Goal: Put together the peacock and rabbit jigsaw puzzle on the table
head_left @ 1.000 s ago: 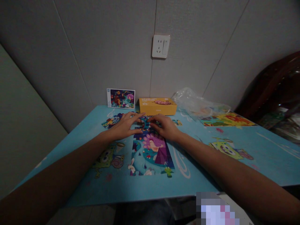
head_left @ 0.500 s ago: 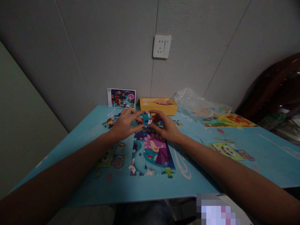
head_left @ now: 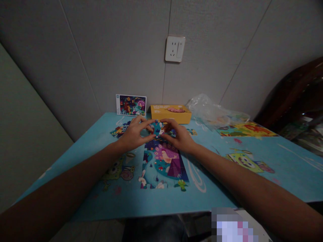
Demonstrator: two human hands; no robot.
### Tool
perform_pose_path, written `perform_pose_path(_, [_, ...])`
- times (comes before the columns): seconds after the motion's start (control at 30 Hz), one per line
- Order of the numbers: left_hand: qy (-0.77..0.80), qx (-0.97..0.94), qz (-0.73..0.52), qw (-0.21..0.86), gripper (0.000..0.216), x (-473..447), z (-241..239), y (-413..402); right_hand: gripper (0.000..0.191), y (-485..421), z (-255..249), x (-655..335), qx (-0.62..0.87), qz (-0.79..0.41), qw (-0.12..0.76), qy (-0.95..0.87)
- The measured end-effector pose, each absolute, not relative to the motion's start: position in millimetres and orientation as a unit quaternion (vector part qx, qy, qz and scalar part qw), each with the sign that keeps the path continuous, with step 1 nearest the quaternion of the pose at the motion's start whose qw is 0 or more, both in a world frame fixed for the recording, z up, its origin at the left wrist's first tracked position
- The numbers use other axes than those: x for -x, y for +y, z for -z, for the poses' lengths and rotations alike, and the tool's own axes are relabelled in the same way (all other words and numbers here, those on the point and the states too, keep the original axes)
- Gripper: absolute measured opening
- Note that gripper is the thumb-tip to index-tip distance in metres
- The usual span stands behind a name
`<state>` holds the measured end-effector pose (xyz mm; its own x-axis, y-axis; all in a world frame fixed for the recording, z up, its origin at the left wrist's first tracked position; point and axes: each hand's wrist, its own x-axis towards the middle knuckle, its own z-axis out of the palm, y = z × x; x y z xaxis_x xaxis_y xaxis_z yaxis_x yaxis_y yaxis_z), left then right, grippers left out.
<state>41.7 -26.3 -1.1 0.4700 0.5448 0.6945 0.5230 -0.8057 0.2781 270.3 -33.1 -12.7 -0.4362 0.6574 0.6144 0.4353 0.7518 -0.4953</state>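
While your left hand and right hand grasp, from opposite sides, one flat teal rabbit-printed puzzle section, the purple-and-teal oblong puzzle block lies just nearer you.

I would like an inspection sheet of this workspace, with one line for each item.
Surface: cartoon-printed blue table.
Jigsaw things: joined jigsaw section, flat on the table; teal rabbit section, just beyond it; more jigsaw pieces, left and right of that; picture card, upright; yellow box, beside the card.
Clutter: crumpled clear plastic bag and orange-yellow picture sheet, far right.
Grips: left grip and right grip both hold the teal rabbit section by its edges.
Cables: nothing seen.
Surroundings: grey panelled wall; white power socket.
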Motion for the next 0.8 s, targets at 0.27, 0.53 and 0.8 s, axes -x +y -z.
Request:
perform_pose_path(0.27, [0.36,-0.792,-0.391,0.3,0.041,-46,2,-29,0.046,-38,9,-269,0.285,-0.126,0.37,-0.875])
perform_pose_path(0.53, [0.325,-0.782,-0.337,0.411,0.033,-25,-13,-22,0.062,-41,9,-269,0.276,-0.162,0.281,-0.905])
perform_pose_path(0.8, [0.292,-0.76,-0.275,0.511,0.04,-8,-15,-10,0.056,-80,2,-248,0.122,-0.124,0.15,-0.973])
